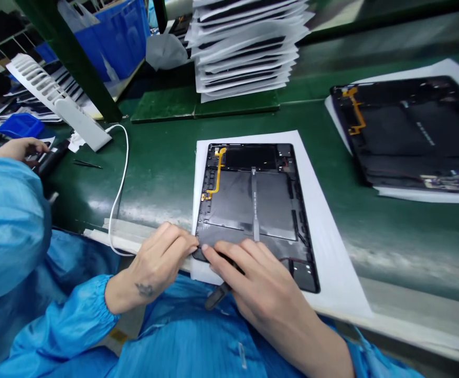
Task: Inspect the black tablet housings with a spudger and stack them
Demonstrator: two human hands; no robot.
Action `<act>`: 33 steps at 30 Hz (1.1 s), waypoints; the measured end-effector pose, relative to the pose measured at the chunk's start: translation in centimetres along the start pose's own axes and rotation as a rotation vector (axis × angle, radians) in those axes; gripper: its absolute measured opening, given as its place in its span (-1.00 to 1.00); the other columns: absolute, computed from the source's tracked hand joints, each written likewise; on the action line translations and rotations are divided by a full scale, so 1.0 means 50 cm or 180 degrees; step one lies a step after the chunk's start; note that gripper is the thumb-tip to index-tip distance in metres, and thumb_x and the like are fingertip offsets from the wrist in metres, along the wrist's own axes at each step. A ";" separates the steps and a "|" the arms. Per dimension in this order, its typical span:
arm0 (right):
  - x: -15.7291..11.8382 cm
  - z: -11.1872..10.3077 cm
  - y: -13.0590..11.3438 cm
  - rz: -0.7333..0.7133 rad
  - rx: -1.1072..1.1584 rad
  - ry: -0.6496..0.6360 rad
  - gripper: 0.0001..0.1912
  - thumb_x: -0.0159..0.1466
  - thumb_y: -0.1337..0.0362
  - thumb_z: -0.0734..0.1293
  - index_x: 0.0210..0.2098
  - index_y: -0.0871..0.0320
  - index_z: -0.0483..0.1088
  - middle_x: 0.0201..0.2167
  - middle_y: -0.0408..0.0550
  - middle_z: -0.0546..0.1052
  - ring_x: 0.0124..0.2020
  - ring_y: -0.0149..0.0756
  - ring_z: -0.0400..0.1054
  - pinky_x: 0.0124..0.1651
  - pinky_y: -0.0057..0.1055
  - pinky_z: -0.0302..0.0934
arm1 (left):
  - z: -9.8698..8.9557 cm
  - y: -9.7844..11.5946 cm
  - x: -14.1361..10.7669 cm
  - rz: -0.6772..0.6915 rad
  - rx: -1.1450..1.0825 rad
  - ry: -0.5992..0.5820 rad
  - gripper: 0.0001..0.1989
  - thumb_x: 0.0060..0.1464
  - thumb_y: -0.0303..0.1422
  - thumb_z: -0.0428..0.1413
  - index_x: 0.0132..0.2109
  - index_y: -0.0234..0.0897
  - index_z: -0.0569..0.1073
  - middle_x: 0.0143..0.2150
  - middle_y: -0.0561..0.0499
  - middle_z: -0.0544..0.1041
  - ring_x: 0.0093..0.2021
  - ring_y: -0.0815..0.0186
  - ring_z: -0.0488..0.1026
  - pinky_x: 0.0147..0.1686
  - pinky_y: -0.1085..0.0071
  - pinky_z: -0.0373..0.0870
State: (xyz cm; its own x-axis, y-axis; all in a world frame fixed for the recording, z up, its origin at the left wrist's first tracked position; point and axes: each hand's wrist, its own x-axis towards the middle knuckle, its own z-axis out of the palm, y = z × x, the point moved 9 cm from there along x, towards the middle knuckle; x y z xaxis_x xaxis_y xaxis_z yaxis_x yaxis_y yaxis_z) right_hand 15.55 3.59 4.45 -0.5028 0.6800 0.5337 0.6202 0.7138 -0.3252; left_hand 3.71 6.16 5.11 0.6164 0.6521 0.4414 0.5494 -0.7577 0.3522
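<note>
In front of me a black tablet back shell (229,205) lies open side up on a sheet of white paper (331,262). It carries an orange flex cable (219,173) on its left and a grey ribbon strip (255,205) down its middle. My left hand (154,268) is closed in a pinch at the shell's near left corner; what its fingertips hold is hidden. My right hand (253,278) bends over the near edge, thumb and fingertips close to the left ones. Tucked in it is a black flat tool with a rounded end (216,297), mostly covered.
Another tablet shell (402,126) lies on paper at right. A paper-interleaved stack (248,52) stands behind. To the left are a white lamp-like stand (62,100) with its cable (124,184), tweezers (87,164) and a co-worker's hand (19,149). A green post (75,58) rises there.
</note>
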 end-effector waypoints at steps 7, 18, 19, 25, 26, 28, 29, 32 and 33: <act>0.002 0.022 -0.011 -0.0135 -0.0337 -0.0218 -0.69 0.43 0.40 0.22 0.10 0.35 0.42 -0.11 0.10 0.53 -0.25 -0.16 0.21 -0.22 -0.20 0.12 | -0.004 0.018 0.003 0.0229 0.0316 -0.0208 -0.81 0.34 -0.58 -0.01 0.02 -0.44 0.42 -0.19 -0.15 0.50 -0.21 0.24 0.40 -0.19 0.34 0.42; -0.001 0.019 -0.014 -0.0178 -0.0323 -0.0329 -0.68 0.44 0.43 0.15 0.11 0.34 0.40 -0.09 0.08 0.51 -0.25 -0.16 0.16 -0.21 -0.21 0.08 | -0.004 0.006 -0.033 0.0092 0.0587 -0.0019 -0.71 0.30 -0.60 0.03 0.12 -0.37 0.43 -0.11 -0.13 0.55 -0.13 0.23 0.42 -0.08 0.32 0.43; 0.000 0.016 -0.012 -0.0166 -0.0310 -0.0318 -0.68 0.45 0.43 0.14 0.09 0.32 0.42 -0.10 0.07 0.52 -0.26 -0.17 0.16 -0.23 -0.22 0.07 | -0.002 0.009 -0.034 0.0134 0.0578 -0.0017 -0.71 0.30 -0.60 0.03 0.12 -0.39 0.43 -0.12 -0.14 0.56 -0.14 0.22 0.42 -0.08 0.31 0.43; 0.006 0.010 -0.007 -0.0148 -0.0326 -0.0289 -0.66 0.39 0.50 0.11 0.00 0.28 0.45 -0.14 0.04 0.53 -0.30 -0.18 0.15 -0.26 -0.23 0.07 | -0.017 -0.002 -0.008 -0.0118 -0.0017 -0.0016 -0.85 0.32 -0.54 0.04 -0.06 -0.32 0.49 -0.22 -0.07 0.58 -0.25 0.31 0.47 -0.22 0.41 0.43; 0.007 0.011 -0.007 -0.0160 -0.0324 -0.0294 -0.67 0.38 0.50 0.12 -0.01 0.28 0.45 -0.14 0.04 0.53 -0.30 -0.17 0.15 -0.26 -0.22 0.07 | -0.020 -0.015 0.001 -0.0366 -0.0216 -0.0107 -0.88 0.33 -0.51 0.05 -0.11 -0.30 0.49 -0.27 -0.03 0.57 -0.30 0.35 0.47 -0.28 0.45 0.42; 0.006 0.013 -0.008 -0.0190 -0.0315 -0.0310 -0.68 0.37 0.49 0.15 0.01 0.27 0.45 -0.11 0.05 0.53 -0.28 -0.17 0.16 -0.25 -0.22 0.07 | -0.007 -0.050 0.013 -0.1065 -0.0694 -0.0582 -0.88 0.34 -0.42 0.06 -0.20 -0.29 0.48 -0.43 0.07 0.52 -0.46 0.41 0.45 -0.44 0.52 0.36; 0.005 0.014 -0.008 -0.0212 -0.0310 -0.0319 -0.67 0.36 0.50 0.17 0.02 0.27 0.44 -0.10 0.05 0.53 -0.26 -0.17 0.17 -0.24 -0.22 0.08 | 0.008 -0.066 0.013 -0.1461 -0.0961 -0.0930 -0.85 0.34 -0.38 0.06 -0.24 -0.28 0.47 -0.50 0.11 0.49 -0.53 0.44 0.42 -0.52 0.55 0.31; 0.001 0.013 -0.010 -0.0238 -0.0345 -0.0299 -0.65 0.32 0.52 0.18 0.04 0.28 0.44 -0.09 0.05 0.54 -0.25 -0.15 0.18 -0.20 -0.21 0.10 | 0.046 -0.085 -0.004 -0.2354 -0.1679 -0.1847 -0.80 0.31 -0.30 0.07 -0.29 -0.28 0.42 -0.55 0.14 0.48 -0.64 0.46 0.41 -0.62 0.58 0.28; 0.000 0.013 -0.010 -0.0230 -0.0367 -0.0293 -0.64 0.31 0.53 0.18 0.04 0.28 0.44 -0.11 0.04 0.54 -0.25 -0.15 0.18 -0.19 -0.21 0.10 | 0.052 -0.086 -0.007 -0.2501 -0.1812 -0.1992 -0.80 0.30 -0.29 0.07 -0.29 -0.28 0.42 -0.53 0.12 0.51 -0.63 0.45 0.44 -0.61 0.58 0.32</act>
State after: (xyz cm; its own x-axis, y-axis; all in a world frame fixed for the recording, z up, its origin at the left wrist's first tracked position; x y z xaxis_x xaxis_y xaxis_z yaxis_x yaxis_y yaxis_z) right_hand 14.86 3.37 4.13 -0.5982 0.6439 0.4769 0.6429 0.7410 -0.1940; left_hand 2.59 9.25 1.31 0.4764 0.7268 -0.4947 0.6695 0.0647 0.7399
